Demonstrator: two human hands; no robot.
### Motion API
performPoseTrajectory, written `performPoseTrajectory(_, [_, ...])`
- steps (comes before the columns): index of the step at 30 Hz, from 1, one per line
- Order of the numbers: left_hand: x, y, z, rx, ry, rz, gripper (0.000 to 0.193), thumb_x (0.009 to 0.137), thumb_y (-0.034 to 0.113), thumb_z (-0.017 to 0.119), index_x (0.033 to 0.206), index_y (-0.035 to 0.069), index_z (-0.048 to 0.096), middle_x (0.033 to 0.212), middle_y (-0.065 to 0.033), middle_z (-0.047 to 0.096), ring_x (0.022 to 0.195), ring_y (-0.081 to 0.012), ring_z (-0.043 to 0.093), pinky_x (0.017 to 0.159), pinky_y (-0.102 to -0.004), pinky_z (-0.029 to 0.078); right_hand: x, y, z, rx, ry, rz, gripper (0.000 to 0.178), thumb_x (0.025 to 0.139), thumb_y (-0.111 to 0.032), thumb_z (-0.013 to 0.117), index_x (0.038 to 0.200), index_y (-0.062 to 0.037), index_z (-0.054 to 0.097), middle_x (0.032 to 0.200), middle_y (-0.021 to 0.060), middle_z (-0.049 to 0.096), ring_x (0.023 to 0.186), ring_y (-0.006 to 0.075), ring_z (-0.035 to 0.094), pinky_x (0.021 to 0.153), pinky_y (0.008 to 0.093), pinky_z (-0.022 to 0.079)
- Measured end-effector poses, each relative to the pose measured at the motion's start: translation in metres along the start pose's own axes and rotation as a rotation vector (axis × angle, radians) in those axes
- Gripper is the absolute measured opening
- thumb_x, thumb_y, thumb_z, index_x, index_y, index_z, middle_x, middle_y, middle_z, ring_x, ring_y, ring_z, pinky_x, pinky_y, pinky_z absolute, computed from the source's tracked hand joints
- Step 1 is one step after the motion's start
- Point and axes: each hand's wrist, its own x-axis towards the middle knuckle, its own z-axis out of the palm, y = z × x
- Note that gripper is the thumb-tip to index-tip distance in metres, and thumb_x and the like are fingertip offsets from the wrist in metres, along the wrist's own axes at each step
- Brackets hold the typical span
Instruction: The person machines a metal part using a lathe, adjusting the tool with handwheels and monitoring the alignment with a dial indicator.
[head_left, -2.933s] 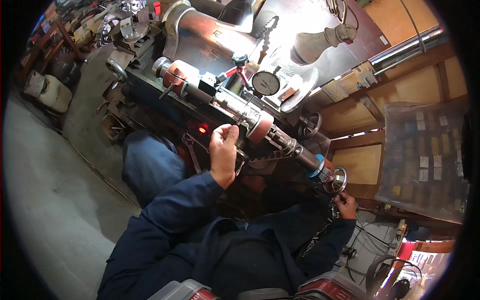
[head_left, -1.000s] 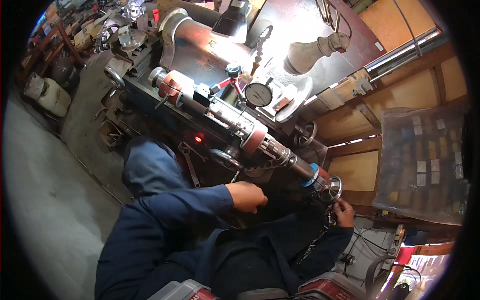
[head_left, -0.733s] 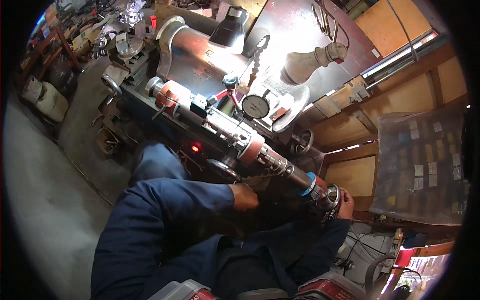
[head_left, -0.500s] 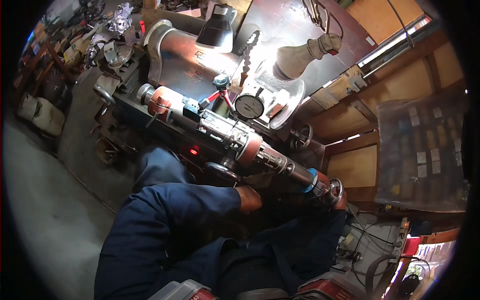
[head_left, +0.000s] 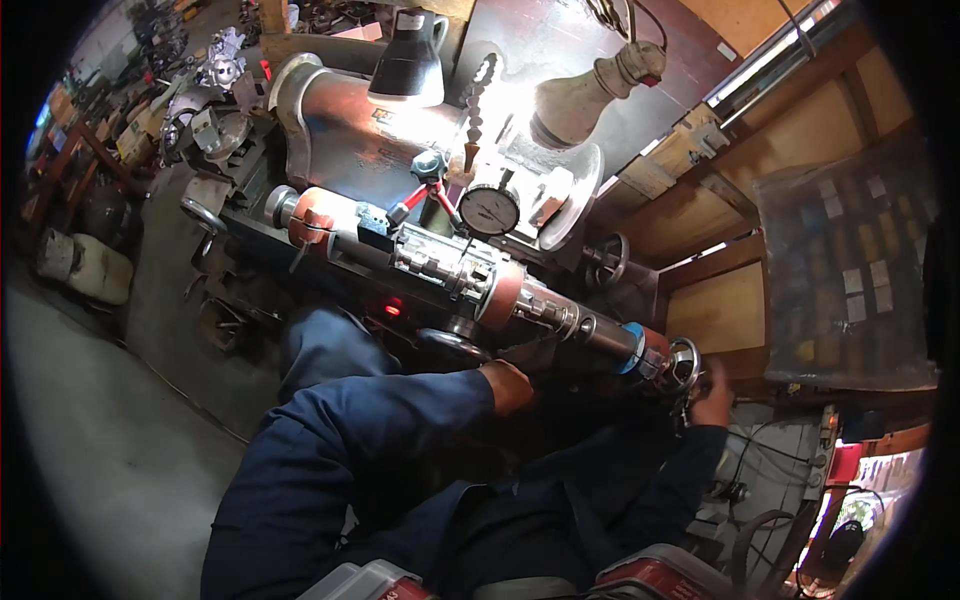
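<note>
My left hand (head_left: 508,388) is closed just below the near rim of a metal handwheel (head_left: 453,344); whatever its fingers hold is hidden. Beside the small bright handwheel (head_left: 684,364) at the machine's right end is my right hand (head_left: 712,398), its fingers smeared and partly in shadow. A short chain-like strand (head_left: 684,408) hangs between that wheel and the hand. Along the machine runs a long metal spindle assembly (head_left: 545,308) with red collars and a blue ring. A round dial gauge (head_left: 489,209) stands over it, on a red-armed holder (head_left: 428,180).
Behind are a black lamp (head_left: 408,60), a pale bottle-shaped fitting (head_left: 590,98) and a round wheel (head_left: 575,205). Another handwheel (head_left: 607,258) sits by the wooden wall. Cluttered metal parts (head_left: 215,130) and a white jug (head_left: 90,265) lie left. Cables (head_left: 765,450) hang lower right.
My right hand has come out from behind the end handwheel to its right side. My left hand has shifted slightly up and right. The whole view has turned slightly.
</note>
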Motion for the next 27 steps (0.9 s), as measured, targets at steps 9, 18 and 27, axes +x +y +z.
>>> performPoseTrajectory(9, [0.005, -0.007, 0.006, -0.008, 0.004, -0.062, 0.033, 0.076, 0.018, 0.07, 0.105, 0.003, 0.063, 0.096, -0.0161, 0.068, 0.093, -0.033, 0.067, 0.075, -0.0438, 0.054, -0.002, -0.213, 0.013, 0.381, -0.058, -0.76, 0.009, 0.082, -0.004, 0.063, 0.091, -0.0043, 0.06, 0.084, 0.0113, 0.06, 0.082, 0.0288, 0.061, 0.074, 0.0367, 0.048])
performPoseTrajectory(18, [0.003, -0.003, -0.006, -0.034, 0.006, -0.014, 0.036, 0.076, 0.016, 0.067, 0.109, 0.003, 0.062, 0.099, -0.0156, 0.068, 0.095, -0.0339, 0.066, 0.077, -0.044, 0.054, 0.02, -0.256, 0.086, 0.254, -0.065, -1.07, 0.015, 0.074, -0.002, 0.069, 0.083, -0.0098, 0.062, 0.084, 0.0031, 0.063, 0.082, 0.0238, 0.058, 0.076, 0.0335, 0.04])
performPoseTrajectory(27, [0.007, -0.003, 0.0, -0.058, 0.02, -0.057, 0.031, 0.076, 0.015, 0.066, 0.105, 0.003, 0.063, 0.096, -0.0158, 0.068, 0.092, -0.034, 0.067, 0.076, -0.0439, 0.054, 0.026, -0.259, 0.092, 0.264, -0.196, -1.028, 0.015, 0.072, -0.001, 0.069, 0.081, -0.0102, 0.062, 0.084, 0.002, 0.063, 0.086, 0.0224, 0.058, 0.075, 0.034, 0.04])
